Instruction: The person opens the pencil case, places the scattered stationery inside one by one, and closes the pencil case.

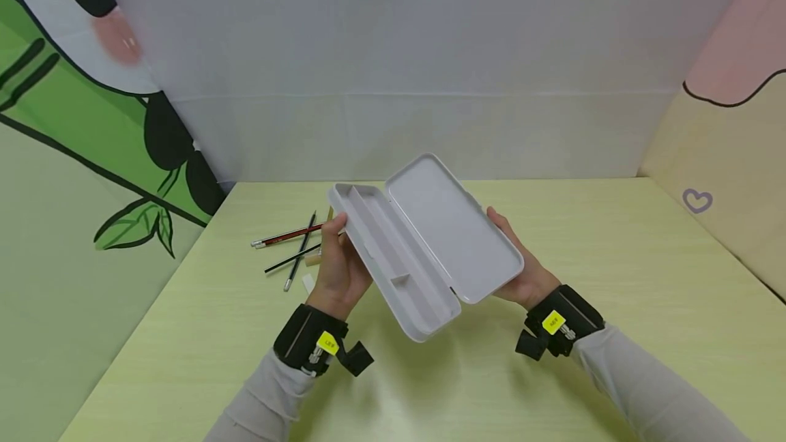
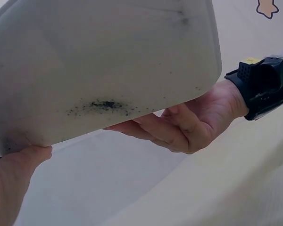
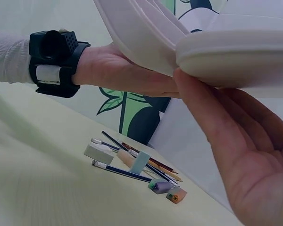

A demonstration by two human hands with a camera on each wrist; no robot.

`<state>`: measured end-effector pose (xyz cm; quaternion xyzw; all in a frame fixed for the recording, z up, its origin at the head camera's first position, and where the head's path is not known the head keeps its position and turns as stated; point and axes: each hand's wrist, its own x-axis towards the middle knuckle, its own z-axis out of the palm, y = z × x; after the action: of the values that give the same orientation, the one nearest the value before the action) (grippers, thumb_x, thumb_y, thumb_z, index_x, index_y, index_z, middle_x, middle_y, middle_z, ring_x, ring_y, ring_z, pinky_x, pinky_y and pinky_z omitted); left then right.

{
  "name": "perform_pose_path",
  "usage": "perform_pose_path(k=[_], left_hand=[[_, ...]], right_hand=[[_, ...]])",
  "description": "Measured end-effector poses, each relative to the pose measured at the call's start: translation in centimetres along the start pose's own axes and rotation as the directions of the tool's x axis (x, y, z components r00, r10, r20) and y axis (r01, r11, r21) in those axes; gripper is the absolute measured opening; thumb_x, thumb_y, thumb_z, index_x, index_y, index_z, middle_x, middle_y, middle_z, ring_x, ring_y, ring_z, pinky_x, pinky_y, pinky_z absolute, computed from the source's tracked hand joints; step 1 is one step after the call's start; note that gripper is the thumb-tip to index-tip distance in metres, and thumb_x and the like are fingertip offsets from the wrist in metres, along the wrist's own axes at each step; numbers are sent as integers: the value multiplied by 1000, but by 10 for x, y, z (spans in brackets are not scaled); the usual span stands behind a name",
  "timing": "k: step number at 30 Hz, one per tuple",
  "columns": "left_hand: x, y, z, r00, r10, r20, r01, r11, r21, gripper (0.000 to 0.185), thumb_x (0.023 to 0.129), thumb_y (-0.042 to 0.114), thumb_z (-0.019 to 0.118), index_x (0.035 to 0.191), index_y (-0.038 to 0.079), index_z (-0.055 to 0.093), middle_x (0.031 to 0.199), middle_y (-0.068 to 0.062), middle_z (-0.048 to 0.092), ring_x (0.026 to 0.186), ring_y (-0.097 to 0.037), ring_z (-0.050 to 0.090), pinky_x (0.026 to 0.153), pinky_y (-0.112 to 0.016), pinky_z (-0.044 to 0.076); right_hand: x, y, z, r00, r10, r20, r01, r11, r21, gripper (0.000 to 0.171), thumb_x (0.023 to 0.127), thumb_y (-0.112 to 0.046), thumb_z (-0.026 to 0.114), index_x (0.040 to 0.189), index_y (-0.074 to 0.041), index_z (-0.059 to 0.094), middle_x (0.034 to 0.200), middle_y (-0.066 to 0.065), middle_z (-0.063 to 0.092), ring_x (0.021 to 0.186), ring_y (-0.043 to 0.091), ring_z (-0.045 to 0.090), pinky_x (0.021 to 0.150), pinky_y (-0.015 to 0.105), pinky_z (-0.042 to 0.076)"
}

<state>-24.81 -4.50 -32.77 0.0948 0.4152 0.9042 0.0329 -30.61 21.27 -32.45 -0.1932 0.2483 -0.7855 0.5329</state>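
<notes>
Pencil case (image 1: 424,244): is being held open above the table (image 1: 614,292), lifted clear of it, with the lid (image 1: 451,224) swung back to the right and the compartmented tray (image 1: 393,271) tilted to the left.
Left hand (image 1: 338,268): is being wrapped around the tray's outer edge — thumb on the rim, fingers underneath, as the right wrist view shows.
Right hand (image 1: 522,271): is being cupped under the lid's far edge, its fingers (image 2: 179,129) curled against the underside, so the case is being gripped from both sides.
Inside of the case: nothing is being seen in the compartments; both long slots and the small end slot are lying bare.
Pencils (image 1: 295,244): are lying loose on the table just left of the left hand, crossed over one another, well apart from the case.
Erasers (image 3: 140,162): several small blocks are lying among the pencils, touching or just beside them.
Progress: the opening is judged to be done — the filling is not yet begun, with every loose item lying outside the case.
</notes>
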Motion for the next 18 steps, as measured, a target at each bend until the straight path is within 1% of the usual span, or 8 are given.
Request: perform_pose_path(k=[3, 9, 11, 14, 18], left_hand=[[-2, 0, 1, 1000, -5, -4, 5, 1000, -24, 53, 81, 65, 51, 120, 28, 49, 105, 10, 53, 97, -5, 52, 87, -25, 45], [-3, 0, 3, 998, -31, -51, 27, 997, -70, 51, 83, 65, 46, 117, 27, 51, 104, 10, 54, 96, -5, 53, 86, -25, 46], [-3, -1, 4, 998, -31, -57, 26, 997, -79, 52, 83, 65, 48, 118, 27, 51, 104, 9, 54, 97, -5, 53, 86, -25, 46], [-3, -1, 4, 998, -26, -59, 21, 996, -91, 54, 80, 65, 54, 117, 26, 51, 103, 9, 55, 96, -5, 54, 85, -25, 47], [-4, 0, 4, 999, -12, -50, 7, 996, -85, 59, 74, 66, 62, 116, 27, 51, 102, 10, 55, 94, -5, 54, 83, -24, 47]], right_hand=[[-1, 1, 1, 1000, -4, -12, 4, 1000, 19, 63, 94, -66, 30, 126, -20, 57, 117, 4, 65, 106, 16, 66, 86, 28, 56], [-2, 2, 3, 999, -12, -43, 14, 999, 46, 60, 93, -65, 34, 126, -19, 56, 115, 4, 64, 105, 16, 65, 86, 28, 56], [-3, 3, 4, 999, -20, -45, 22, 999, 30, 60, 94, -65, 33, 126, -20, 56, 115, 4, 64, 104, 16, 65, 85, 28, 56], [-3, 3, 6, 999, -22, -45, 22, 1000, -3, 61, 94, -65, 31, 126, -20, 56, 116, 4, 64, 104, 16, 65, 84, 27, 56], [-5, 3, 9, 999, -28, -38, 25, 997, -80, 61, 95, -64, 24, 128, -23, 54, 117, 3, 64, 105, 15, 64, 84, 26, 55]])
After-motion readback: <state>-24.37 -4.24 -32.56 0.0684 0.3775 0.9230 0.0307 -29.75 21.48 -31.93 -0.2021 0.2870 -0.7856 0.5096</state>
